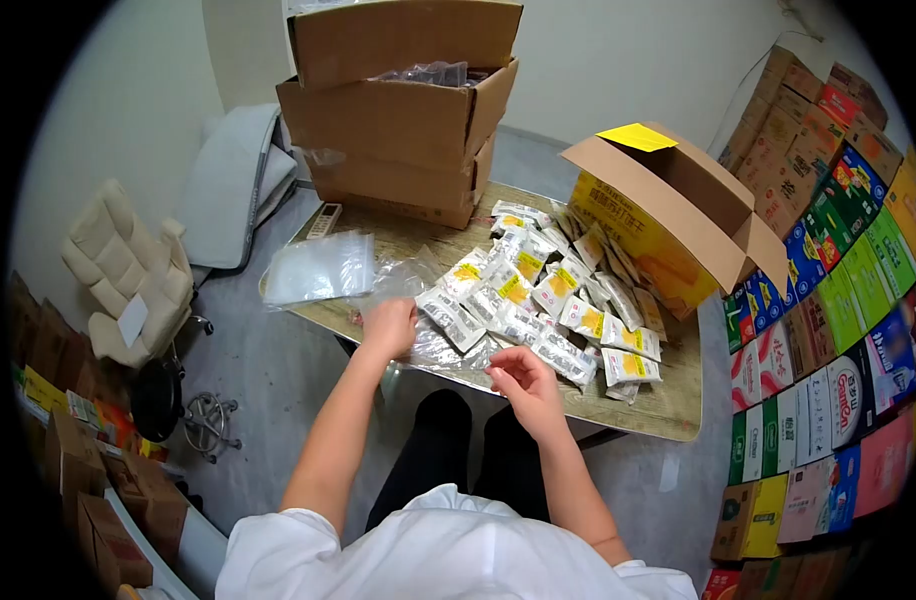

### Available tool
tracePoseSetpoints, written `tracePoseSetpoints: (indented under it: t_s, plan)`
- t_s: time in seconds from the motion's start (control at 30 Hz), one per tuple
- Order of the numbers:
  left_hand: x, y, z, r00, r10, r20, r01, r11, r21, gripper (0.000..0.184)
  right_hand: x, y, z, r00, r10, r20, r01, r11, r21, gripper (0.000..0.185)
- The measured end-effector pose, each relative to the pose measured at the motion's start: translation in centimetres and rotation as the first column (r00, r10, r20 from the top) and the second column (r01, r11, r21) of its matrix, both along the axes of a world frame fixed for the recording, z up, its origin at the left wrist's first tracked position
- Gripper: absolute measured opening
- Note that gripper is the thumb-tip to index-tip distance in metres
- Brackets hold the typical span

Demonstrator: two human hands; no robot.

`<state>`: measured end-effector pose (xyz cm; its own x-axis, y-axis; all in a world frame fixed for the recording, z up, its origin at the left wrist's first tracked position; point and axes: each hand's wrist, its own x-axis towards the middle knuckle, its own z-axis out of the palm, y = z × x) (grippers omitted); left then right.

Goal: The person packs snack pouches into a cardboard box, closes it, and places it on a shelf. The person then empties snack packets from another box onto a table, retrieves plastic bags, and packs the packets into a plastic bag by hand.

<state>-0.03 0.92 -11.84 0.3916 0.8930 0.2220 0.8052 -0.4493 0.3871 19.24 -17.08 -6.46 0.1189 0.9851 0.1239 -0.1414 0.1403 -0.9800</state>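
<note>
My left hand (390,328) is closed at the table's front edge, its fingers on a crumpled clear plastic bag (440,350). Just right of its fingers lies a white snack packet (451,318), over the bag. My right hand (530,388) hovers by the same edge, fingers loosely curled and apart, with nothing visible in them. Beyond it spreads a heap of white and yellow snack packets (561,288). A stack of flat clear bags (320,268) lies to the left of my left hand.
An open yellow-printed carton (668,220) stands tilted behind the heap. Stacked brown cartons (398,130) rise at the back, beside a white remote control (325,220). An office chair (133,275) is at left; colourful boxes (828,330) are piled along the right.
</note>
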Motion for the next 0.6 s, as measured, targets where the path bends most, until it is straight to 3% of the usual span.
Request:
tracePoseSetpoints:
  t_s: [0.1,0.17,0.2,0.27,0.3,0.33,0.43,0.5,0.57,0.6]
  plan:
    - [-0.2,1.2,1.6,0.999,-0.037,-0.006,0.037,0.998,-0.040,0.011,0.2,0.6,-1.5,0.992,0.051,0.112,-0.047,0.998,-0.039,0.016]
    - [-0.8,2.7,2.9,0.924,-0.044,0.381,0.148,0.958,-0.248,0.012,0.2,1.3,-2.5,0.991,0.060,0.123,-0.055,0.997,-0.044,0.017]
    - [-0.9,3.2,3.5,0.923,-0.055,0.380,0.154,0.960,-0.235,0.012,0.2,1.7,-2.9,0.986,0.068,0.151,-0.061,0.997,-0.050,0.018]
    - [-1.1,4.0,4.3,0.637,0.124,0.761,0.284,0.880,-0.381,0.006,0.3,2.5,-3.7,0.976,0.089,0.197,-0.079,0.995,-0.060,0.024]
    - [-1.1,4.1,4.8,0.436,0.245,0.866,0.372,0.827,-0.421,0.006,0.3,2.6,-3.9,0.977,0.085,0.197,-0.076,0.996,-0.054,0.024]
    - [-1.0,4.0,5.1,0.370,0.270,0.889,0.395,0.821,-0.414,0.006,0.3,3.0,-3.9,0.981,0.085,0.174,-0.075,0.995,-0.062,0.025]
    - [-1.0,0.3,8.0,0.397,0.265,0.879,0.349,0.842,-0.412,0.008,0.4,4.6,-3.7,0.989,0.065,0.130,-0.062,0.998,-0.026,0.026]
    - [0.3,-2.1,8.0,0.394,0.242,0.887,0.359,0.848,-0.391,0.009,0.2,6.0,-2.7,0.996,0.057,-0.069,-0.057,0.998,-0.003,0.026]
    - [1.7,-3.9,6.9,0.407,0.225,0.885,0.388,0.835,-0.390,0.009,-0.5,7.1,-0.9,0.992,0.044,-0.120,-0.045,0.999,-0.005,0.023]
    - [2.4,-4.6,6.2,0.428,0.210,0.879,0.388,0.836,-0.389,0.010,-0.9,7.8,-0.6,0.998,0.021,-0.062,-0.021,1.000,0.006,0.022]
